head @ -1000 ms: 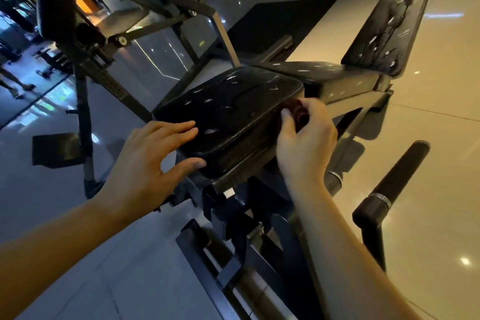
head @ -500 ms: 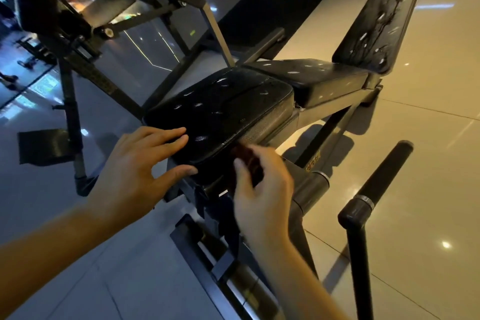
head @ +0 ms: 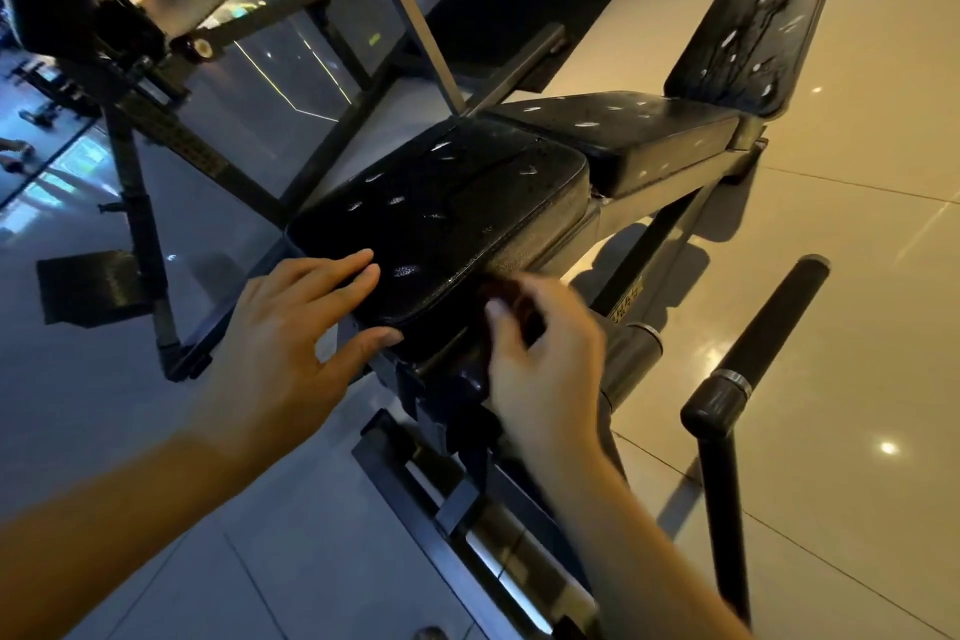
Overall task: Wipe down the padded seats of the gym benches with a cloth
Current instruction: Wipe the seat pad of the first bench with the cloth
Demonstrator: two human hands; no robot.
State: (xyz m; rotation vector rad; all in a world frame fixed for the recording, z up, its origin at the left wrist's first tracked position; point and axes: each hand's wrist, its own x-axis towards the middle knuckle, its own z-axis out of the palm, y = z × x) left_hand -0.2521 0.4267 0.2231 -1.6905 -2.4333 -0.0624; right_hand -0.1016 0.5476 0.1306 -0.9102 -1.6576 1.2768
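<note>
Right hand (head: 540, 359) is at the near-right side edge of the front seat pad (head: 441, 203), grip pinched on a small dark reddish cloth (head: 511, 299) — mostly hidden behind the fingers and motion-blurred, so its shape and fold are hard to make out. Cloth touches the pad's side wall just under the stitched seam, not the top face. Left hand (head: 291, 343) has its grip spread and holding nothing, fingertips resting on the pad's near-left corner, thumb under the front lip, apparently steadying it.

Key relation: the unwiped top of the pad lies up and away from the cloth hand, long axis running from the near edge toward the second pad (head: 639, 130) and the raised backrest (head: 758, 16) far right. Right hand is the nearer one to the work, and the only one with the cloth. Pale flecks on all three pads could be droplets or light reflections — cannot tell. Frame under the seat is dark, detail lost. Padded roller bar (head: 763, 343) stands right, well apart from both hands.
</note>
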